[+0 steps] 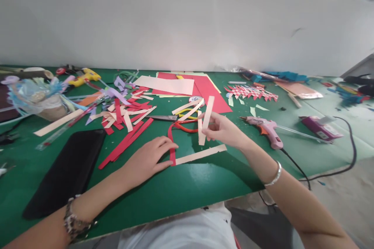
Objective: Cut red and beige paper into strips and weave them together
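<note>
My left hand (149, 157) lies on the green table (187, 186), its fingers pressing down on a red paper strip (172, 144) that meets a cream strip (201, 154) lying flat. My right hand (223, 129) is raised a little above the table, pinching an upright cream paper strip (207, 118) between thumb and fingers. A pile of red and cream strips (125, 118) lies to the left of both hands. Scissors (175, 118) with red and yellow handles rest just behind the strips.
A pink glue gun (264, 127) with a black cord (347, 151) lies to the right. A black flat case (66, 171) sits at left. Red and cream sheets (187, 85), a woven red-white piece (253, 92), a yellow glue gun (83, 78) and a purple box (320, 128) are further back.
</note>
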`<state>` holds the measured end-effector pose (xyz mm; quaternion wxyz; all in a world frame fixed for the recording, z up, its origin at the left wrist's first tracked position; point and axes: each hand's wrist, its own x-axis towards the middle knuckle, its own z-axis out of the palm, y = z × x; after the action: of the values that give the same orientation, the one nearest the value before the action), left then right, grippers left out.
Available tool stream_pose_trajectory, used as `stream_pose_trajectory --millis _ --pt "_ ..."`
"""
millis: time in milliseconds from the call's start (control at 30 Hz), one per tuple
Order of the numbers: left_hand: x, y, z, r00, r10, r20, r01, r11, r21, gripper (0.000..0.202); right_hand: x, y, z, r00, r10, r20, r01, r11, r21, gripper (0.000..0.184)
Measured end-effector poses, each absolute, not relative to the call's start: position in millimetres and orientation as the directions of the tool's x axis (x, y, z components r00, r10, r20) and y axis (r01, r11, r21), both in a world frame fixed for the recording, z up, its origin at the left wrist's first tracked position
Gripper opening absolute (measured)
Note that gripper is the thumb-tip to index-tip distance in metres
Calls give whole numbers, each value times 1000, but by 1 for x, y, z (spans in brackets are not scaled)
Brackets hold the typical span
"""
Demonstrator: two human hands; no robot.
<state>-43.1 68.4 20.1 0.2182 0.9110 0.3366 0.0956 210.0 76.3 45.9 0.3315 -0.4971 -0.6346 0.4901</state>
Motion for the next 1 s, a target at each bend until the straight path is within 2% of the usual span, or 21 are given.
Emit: stream_pose_trajectory --millis 100,233,333,467,767,1000 --pt "-43 69 19 636 772 -1 679 -559 475 45 206 74 40 -308 940 -143 329 -36 -944 21" --pt "-42 69 14 541 841 -27 757 -472 452 60 201 76 37 -385 904 -188 331 -54 -942 8" --pt "-41 69 10 520 853 -48 778 -449 439 64 199 78 37 -469 865 -178 257 -59 -965 10" --pt "-41 69 8 504 860 -72 801 -435 411 63 200 81 39 -531 834 -151 207 -45 -977 11" --pt "-45 66 4 529 849 11 765 -482 427 55 198 90 37 -500 847 -181 335 -4 -942 8" --pt "-46 64 4 641 764 69 684 -610 401 34 200 100 26 -486 858 -165 308 -8 -951 6"
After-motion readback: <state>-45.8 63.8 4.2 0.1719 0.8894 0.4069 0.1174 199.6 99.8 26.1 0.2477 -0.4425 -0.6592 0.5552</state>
